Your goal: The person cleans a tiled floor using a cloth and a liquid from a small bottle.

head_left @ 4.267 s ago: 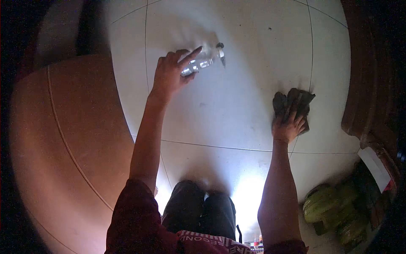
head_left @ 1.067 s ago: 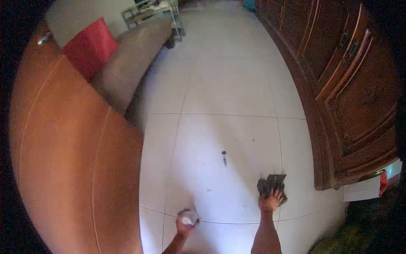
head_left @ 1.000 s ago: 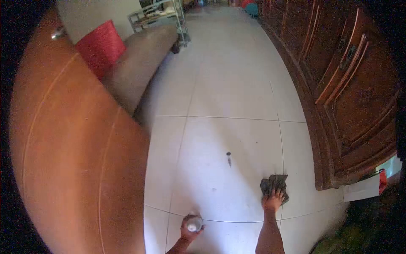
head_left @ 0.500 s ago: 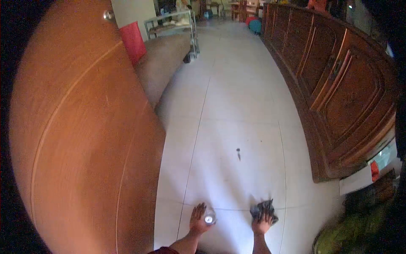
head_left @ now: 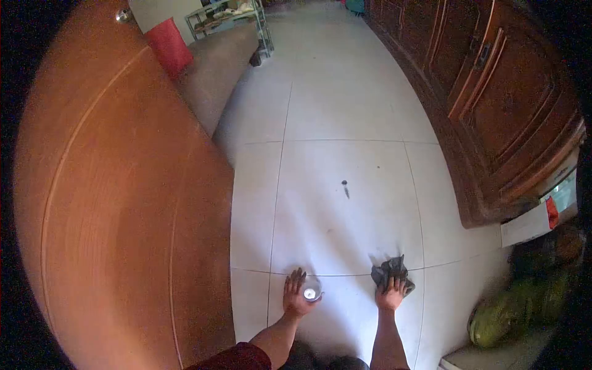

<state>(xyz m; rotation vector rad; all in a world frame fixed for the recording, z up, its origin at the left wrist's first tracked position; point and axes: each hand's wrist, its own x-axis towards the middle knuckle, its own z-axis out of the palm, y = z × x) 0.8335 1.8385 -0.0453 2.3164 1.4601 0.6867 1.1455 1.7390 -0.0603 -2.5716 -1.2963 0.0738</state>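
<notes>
Fingers of the left hand (head_left: 298,301) are extended beside a clear bottle (head_left: 317,286) with a white cap, the thumb at its near side; how firmly they grip, I cannot tell. Fingers of the right hand (head_left: 388,300) are slightly spread over a crumpled dark cloth (head_left: 381,272) on the tiled floor (head_left: 345,240). This looks like pressing; sliding the cloth would call for steady palm contact. Farther out: a small dark mark (head_left: 345,183), a wooden door (head_left: 117,191) left, carved cabinets (head_left: 512,92) right.

2 hands (head_left: 296,300) (head_left: 388,299), 1 btl (head_left: 312,288), 1 rag (head_left: 383,274)
</notes>
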